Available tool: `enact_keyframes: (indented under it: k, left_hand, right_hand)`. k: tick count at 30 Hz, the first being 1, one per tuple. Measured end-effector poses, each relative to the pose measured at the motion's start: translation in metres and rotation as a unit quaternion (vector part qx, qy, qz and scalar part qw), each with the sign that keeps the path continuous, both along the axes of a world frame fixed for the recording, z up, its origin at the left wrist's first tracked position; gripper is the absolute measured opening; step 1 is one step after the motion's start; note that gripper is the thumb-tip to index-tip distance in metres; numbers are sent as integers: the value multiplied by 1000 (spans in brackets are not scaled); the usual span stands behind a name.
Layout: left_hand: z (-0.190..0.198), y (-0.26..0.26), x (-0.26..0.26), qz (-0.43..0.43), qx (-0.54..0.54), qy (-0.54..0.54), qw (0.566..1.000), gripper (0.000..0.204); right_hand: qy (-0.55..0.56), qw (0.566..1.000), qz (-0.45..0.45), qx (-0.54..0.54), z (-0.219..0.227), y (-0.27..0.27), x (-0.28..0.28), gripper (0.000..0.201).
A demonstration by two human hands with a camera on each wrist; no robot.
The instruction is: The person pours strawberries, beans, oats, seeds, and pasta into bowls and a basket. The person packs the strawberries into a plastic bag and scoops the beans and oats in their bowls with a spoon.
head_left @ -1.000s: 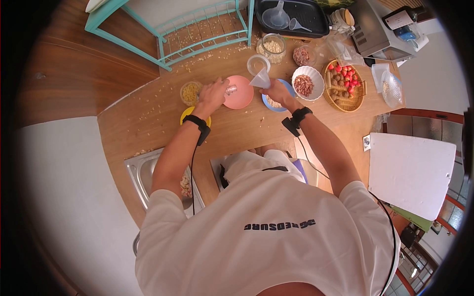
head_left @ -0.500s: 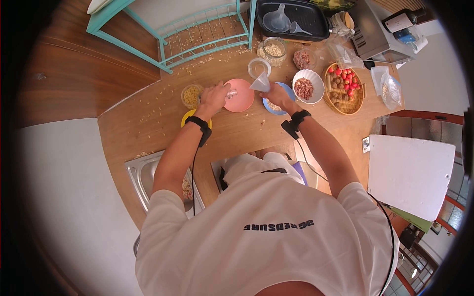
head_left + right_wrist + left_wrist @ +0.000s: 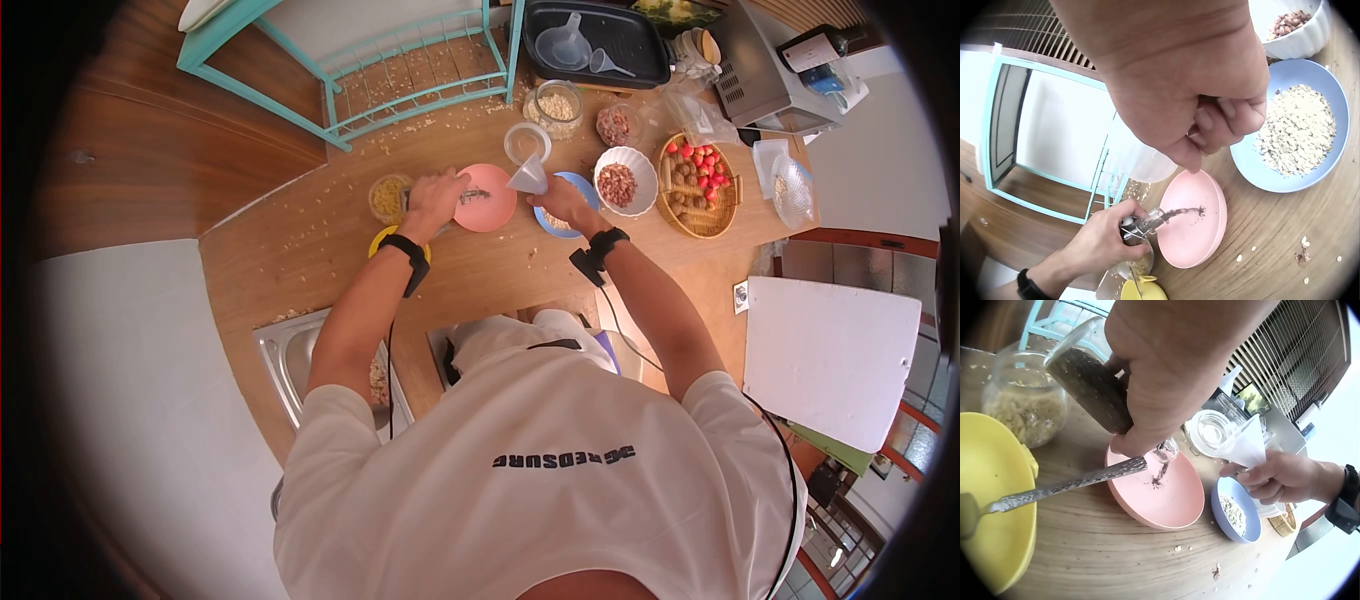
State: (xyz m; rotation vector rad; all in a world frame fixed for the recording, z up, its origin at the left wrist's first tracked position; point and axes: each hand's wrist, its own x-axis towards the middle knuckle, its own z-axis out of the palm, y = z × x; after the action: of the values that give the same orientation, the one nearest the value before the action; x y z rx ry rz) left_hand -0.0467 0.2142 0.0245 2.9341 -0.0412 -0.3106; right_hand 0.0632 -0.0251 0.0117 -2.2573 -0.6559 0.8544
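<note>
Glass bottle pours, clearest in right-wrist view.

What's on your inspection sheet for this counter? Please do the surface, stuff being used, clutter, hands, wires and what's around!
Surface: wooden counter, pale flakes scattered on it.
Things in use: glass bottle tipped, dark bits pouring into the pink bowl; clear funnel held up; blue bowl of flakes.
Clutter: yellow bowl with a utensil; basket holding red and brown items.
Hands: left hand grips the bottle; right hand holds the funnel.
Cables: one black cable from each wristband, the left one passing the sink.
Surroundings: turquoise rack behind.
</note>
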Motion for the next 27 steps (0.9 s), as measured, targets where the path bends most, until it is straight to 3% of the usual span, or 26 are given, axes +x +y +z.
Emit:
enact_keyframes:
  k: [13, 15, 25, 27]
  left_hand:
    - [-1, 3, -1, 10, 45, 16, 999, 16]
    - [-4, 4, -3, 22, 2, 1, 1000, 20]
    - [-2, -2, 1, 1, 12, 13, 1000, 17]
    - [-3, -2, 2, 15, -32, 20, 999, 28]
  right_hand:
    - [27, 999, 7, 34, -9, 7, 3, 34]
    - [30, 999, 13, 34, -14, 9, 5, 34]
    - [46, 999, 24, -14, -13, 5, 3, 36]
    - [35, 999, 10, -15, -18, 3, 3, 37]
